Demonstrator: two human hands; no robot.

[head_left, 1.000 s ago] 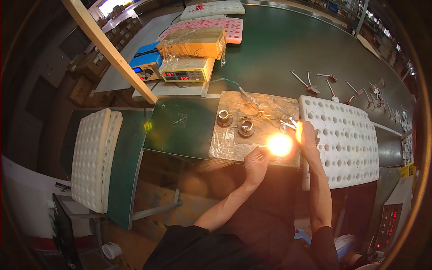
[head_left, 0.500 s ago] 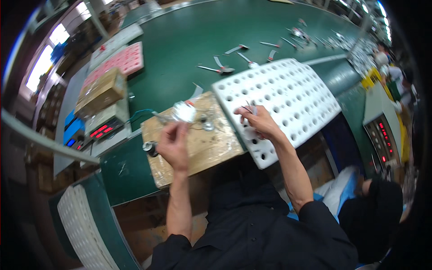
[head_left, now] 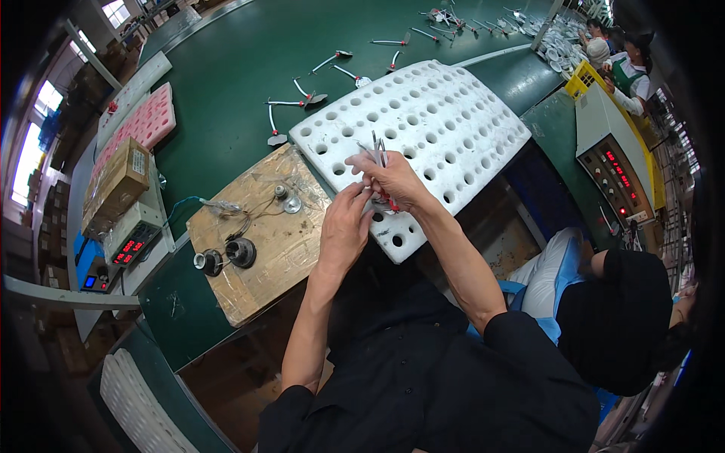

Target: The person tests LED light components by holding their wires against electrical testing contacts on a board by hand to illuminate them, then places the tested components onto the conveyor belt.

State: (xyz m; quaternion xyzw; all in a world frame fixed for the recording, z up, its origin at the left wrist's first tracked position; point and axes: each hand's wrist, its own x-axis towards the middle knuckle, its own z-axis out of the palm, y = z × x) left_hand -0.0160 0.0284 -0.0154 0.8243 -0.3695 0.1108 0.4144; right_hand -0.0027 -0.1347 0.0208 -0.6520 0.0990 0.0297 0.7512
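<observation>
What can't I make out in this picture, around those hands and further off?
All in the head view:
How many wired pieces sit in the right hand's grip: fingers cover them.
Whether the left hand holds anything: its fingertips overlap the right hand.
Part of the white foam board: both hands hide it.
The far heap: pieces too small to count.
</observation>
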